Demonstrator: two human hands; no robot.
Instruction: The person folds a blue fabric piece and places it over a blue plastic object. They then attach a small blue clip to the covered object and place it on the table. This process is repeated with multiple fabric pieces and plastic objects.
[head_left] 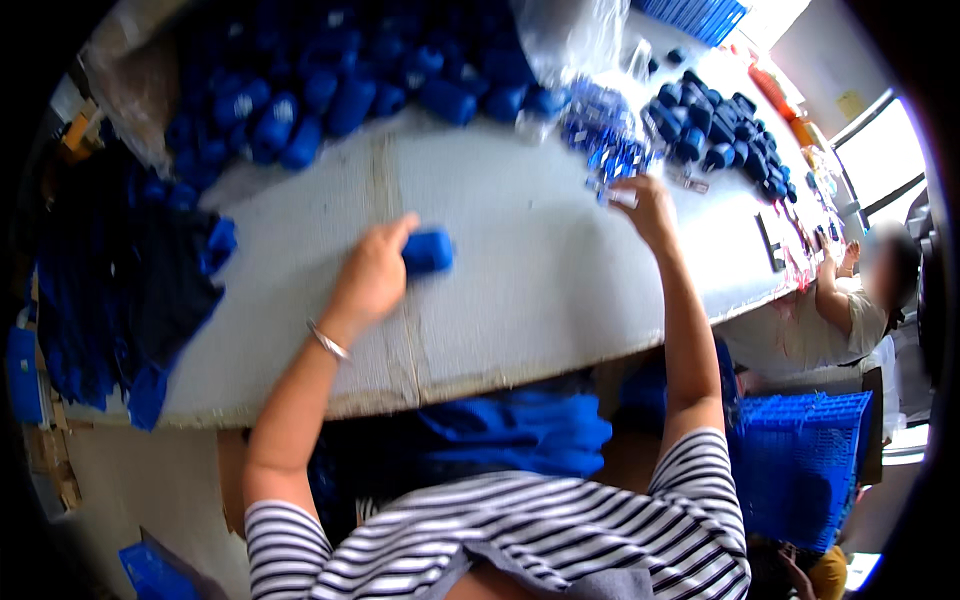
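We look down over a striped shirt (pixel 560 540) onto a pale grey bench (pixel 520 300), worn and seamed, its near edge curving below our forearms. A blue plastic crate (pixel 800 460) sits low at the right; dark blue cloth (pixel 120 300) hangs off the bench's left end. Our left hand (pixel 372 275) closes around one end of a small blue rolled bundle (pixel 428 251) lying mid-bench, long axis roughly crosswise, free end pointing right. Farther out, our right hand (pixel 645 205) reaches into a heap of small blue-and-clear packets (pixel 605 140); we cannot tell its grip. Beyond, blue rolls (pixel 340 90) are piled along the far edge, more at right (pixel 720 125). A seated co-worker (pixel 865 300) works at the bench's right end.
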